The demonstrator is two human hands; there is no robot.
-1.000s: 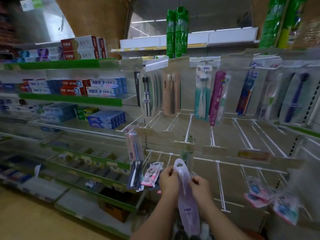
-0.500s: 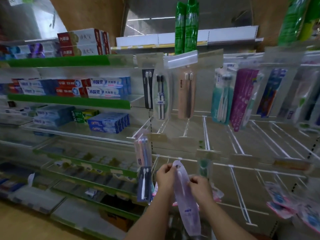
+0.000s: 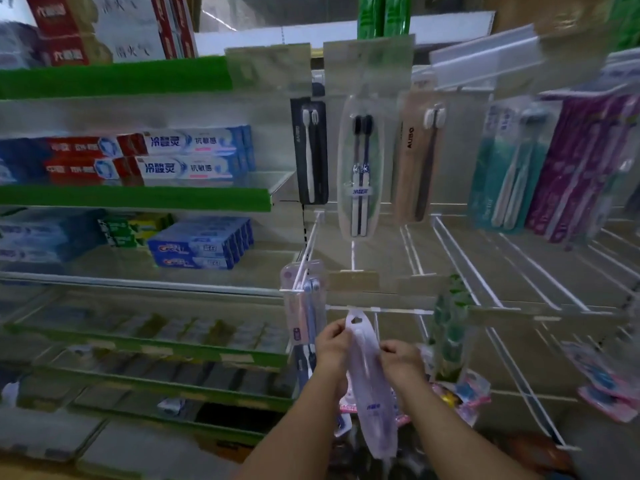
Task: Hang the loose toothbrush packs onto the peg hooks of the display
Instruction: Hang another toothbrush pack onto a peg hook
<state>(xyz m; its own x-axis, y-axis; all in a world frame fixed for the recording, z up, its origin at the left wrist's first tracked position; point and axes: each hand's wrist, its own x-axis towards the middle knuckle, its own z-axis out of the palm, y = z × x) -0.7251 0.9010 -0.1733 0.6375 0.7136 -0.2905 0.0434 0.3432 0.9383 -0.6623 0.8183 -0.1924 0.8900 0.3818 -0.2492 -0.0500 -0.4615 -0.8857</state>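
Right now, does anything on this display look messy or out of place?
Yes: low down, beside the right hand gripping the lilac pack, pink toothbrush packs overlap at odd angles, unlike the hanging packs above.

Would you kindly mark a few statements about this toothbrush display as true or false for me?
1. The left hand and right hand both hold the lilac toothbrush pack. True.
2. The pack's hang hole points down. False: the hole is at its top end, just under the white rail.
3. Toothpaste boxes sit on the shelves to the left. True.
4. The black toothbrush pack hangs right of the beige AUBO pack. False: it hangs to its left, with a clear pack between.
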